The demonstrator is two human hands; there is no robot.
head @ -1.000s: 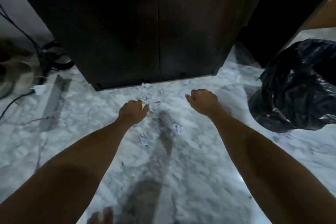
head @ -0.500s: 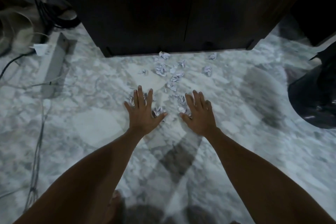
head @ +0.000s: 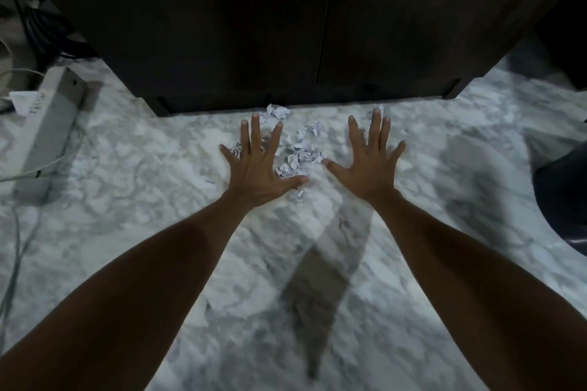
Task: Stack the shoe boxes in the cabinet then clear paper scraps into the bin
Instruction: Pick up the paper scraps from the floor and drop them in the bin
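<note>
My left hand (head: 259, 168) and right hand (head: 368, 165) lie spread flat on the floor (head: 158, 247), flanking the scraps (head: 298, 155) (print unreadable) by the cabinet (head: 286, 25)

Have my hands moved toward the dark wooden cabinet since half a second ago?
Yes. The left hand and right hand have slid forward; fingertips now nearly reach the dark wooden cabinet base, flanking the crumpled paper scraps.

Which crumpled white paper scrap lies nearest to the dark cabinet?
The crumpled white paper scrap just beyond the left hand fingertips; it almost touches the dark wooden cabinet base.
</note>
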